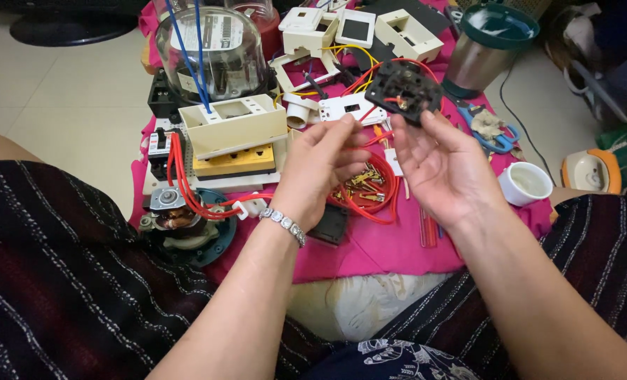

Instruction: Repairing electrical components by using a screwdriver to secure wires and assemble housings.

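From the head camera, looking down over the person's lap, the right hand [436,165] lifts a black round socket part [403,90] above the pink cloth [391,250], pinching its lower edge between thumb and fingertips so the wired face tilts toward the eyes. Red wires [369,77] and yellow ones run from the part back to the pile, which is probably why it is held close over the cloth and not drawn nearer. The left hand [320,165] hovers just beside it, fingers curled loosely with thumb and forefinger close together; whether they pinch something small I cannot tell.

Below the hands sits a red dish of brass screws [362,186], placed within easy reach of both. To the left stand a cream box [232,123] on a yellow block, a glass-domed meter [211,53] and a small motor [180,218] joined by red leads. White switch plates [345,109] lie farther back. At the right, near the cloth's edge, are blue-handled scissors [493,137] and a white cup [526,183], kept aside from the work.
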